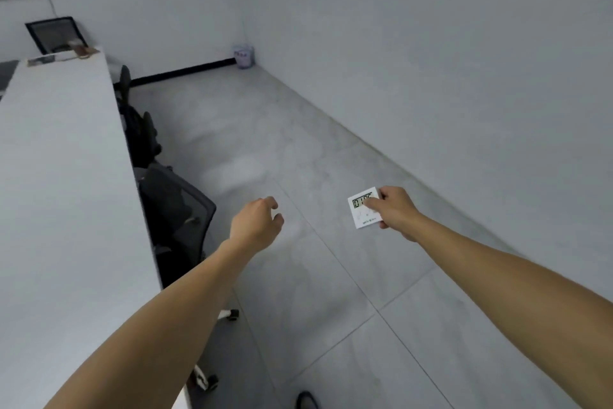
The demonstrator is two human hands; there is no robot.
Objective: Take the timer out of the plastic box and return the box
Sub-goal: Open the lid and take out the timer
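Observation:
My right hand [396, 211] holds a small white timer [361, 209] with a dark digital display, gripped by its right edge, out over the grey tiled floor. Thumb and fingers cover part of the display. My left hand [257, 224] hangs in the air to the left of it, fingers loosely curled, with nothing in it. The plastic box is not in view. The frame is blurred by motion.
A long white table [63, 176] runs along the left, with small items at its far end. Black office chairs [172, 209] are tucked against its right side. A small bin [244, 56] stands in the far corner. A white wall closes the right side.

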